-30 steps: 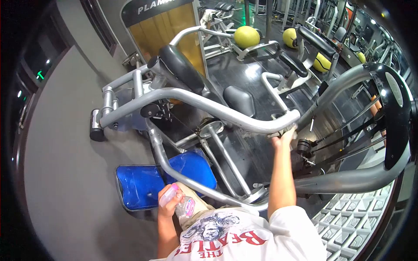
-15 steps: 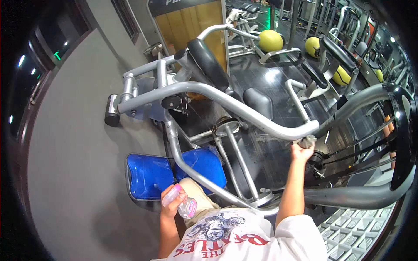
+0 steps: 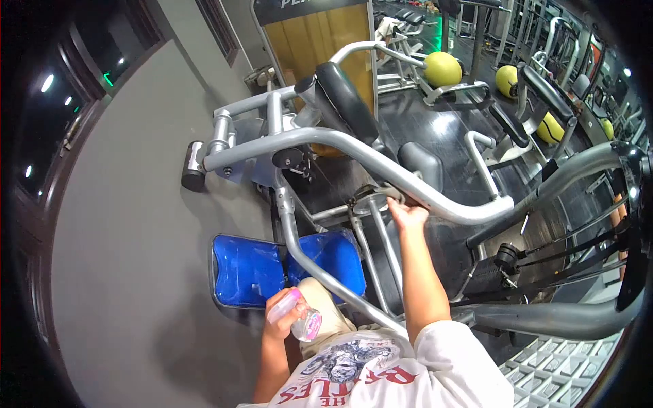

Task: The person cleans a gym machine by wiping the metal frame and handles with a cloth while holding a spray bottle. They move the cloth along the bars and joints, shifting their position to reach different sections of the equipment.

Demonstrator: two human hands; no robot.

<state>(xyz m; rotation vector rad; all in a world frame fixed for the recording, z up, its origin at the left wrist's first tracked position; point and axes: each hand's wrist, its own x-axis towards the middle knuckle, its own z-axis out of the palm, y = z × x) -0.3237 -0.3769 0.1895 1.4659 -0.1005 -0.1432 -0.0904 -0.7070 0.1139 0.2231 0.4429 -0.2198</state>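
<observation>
My left hand is wrapped round a clear spray bottle with a pink and white nozzle, low in the view beside my leg. My right hand reaches up to the underside of the long curved silver bar of a gym machine. Its fingers are partly hidden behind the bar. A small piece of greyish cloth seems to show at the fingertips, pressed to the bar.
Two blue pads lie by the grey wall. A black pad sits above the bar. Thick grey tubing and cables run along the right. Yellow balls and other machines stand behind.
My right hand has moved left along the bar, from near its right end to its middle stretch. The whole view has shifted slightly. My left hand still holds the bottle.
</observation>
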